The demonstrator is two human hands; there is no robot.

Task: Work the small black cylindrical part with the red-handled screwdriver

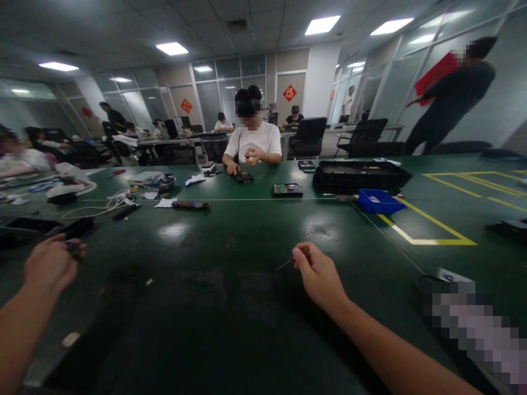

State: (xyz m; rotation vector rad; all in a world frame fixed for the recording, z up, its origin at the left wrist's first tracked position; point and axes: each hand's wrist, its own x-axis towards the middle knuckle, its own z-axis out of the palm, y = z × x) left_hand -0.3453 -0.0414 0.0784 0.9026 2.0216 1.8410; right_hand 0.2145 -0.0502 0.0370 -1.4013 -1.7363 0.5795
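At the left, my left hand [51, 263] is closed around a small dark object [73, 248]; its kind does not show. The hand is raised near dark, flat items at the table's left side. My right hand [319, 271] grips a screwdriver [285, 265] just right of centre. Its thin metal shaft points left and slightly down, and a bit of reddish handle shows between the fingers. Beneath both hands lies the green table top [214, 329]. Two small pale scraps [71, 339] lie on it between my arms, towards the left.
Across the table a person in a white shirt [263, 140] handles a hard drive [244, 177]. Another drive [287, 190] lies nearby. Black trays [360, 176] and a blue bin [379, 202] stand at the back right. A cable [96, 208] and a dark tool [190, 205] lie back left.
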